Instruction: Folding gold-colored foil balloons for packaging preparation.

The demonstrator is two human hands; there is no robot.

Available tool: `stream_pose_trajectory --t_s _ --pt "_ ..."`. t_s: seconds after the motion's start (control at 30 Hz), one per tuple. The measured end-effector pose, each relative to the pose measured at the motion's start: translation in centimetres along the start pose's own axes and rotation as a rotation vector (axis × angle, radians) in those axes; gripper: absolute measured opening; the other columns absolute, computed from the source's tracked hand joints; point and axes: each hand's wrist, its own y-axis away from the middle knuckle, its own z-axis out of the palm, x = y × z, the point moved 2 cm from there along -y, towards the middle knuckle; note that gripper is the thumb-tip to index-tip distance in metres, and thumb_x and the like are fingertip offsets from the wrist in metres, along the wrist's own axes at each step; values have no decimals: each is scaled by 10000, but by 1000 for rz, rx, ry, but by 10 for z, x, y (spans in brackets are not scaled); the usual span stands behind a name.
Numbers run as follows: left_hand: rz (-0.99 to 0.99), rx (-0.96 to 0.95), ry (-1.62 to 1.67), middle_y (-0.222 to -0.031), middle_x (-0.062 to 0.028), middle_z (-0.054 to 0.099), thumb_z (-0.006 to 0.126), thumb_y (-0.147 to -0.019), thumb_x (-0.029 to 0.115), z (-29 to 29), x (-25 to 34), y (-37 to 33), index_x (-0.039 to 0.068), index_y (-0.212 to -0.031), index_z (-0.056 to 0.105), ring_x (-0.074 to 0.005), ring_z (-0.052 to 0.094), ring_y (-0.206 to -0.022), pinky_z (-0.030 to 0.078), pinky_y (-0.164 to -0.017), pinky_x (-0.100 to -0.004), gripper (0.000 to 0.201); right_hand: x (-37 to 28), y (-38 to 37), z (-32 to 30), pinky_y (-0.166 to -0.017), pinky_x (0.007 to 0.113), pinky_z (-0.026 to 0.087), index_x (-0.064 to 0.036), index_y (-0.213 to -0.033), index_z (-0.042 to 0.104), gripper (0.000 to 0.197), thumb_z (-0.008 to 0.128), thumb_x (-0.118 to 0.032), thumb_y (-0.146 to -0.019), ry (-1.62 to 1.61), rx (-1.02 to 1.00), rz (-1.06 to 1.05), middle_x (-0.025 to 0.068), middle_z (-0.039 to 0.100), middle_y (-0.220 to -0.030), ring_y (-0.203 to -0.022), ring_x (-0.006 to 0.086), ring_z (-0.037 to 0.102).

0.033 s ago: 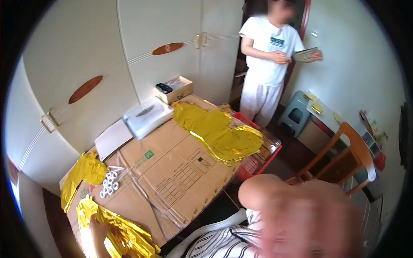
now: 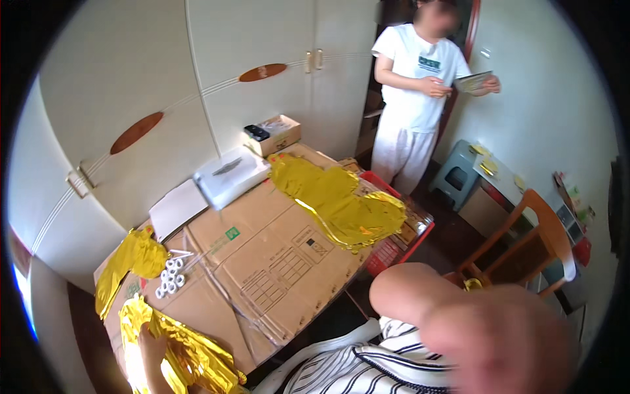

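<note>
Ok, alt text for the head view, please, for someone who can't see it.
The left hand touches crumpled gold foil on a cardboard-covered table, while the blurred right hand is close to the camera. White rings and two more foil pieces lie on the table; a person in white stands beyond.

Left hand [image 2: 153,347] — at crumpled gold foil [image 2: 202,348]

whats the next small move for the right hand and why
Probably bring the right hand down to the nearest crumpled gold foil: only the left hand is at it, while the right is up close to the camera, off the cardboard.
</note>
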Motion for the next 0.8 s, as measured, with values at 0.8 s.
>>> stream_pose_trajectory --t_s 0.8 --pt "189 300 71 -820 -213 621 690 -674 63 36 -47 -23 -53 -906 599 -407 588 -789 469 -757 -488 274 276 119 -10 -743 395 538 -32 -958 748 181 694 -181 -871 370 -700 875 126 734 -906 -842 288 698"
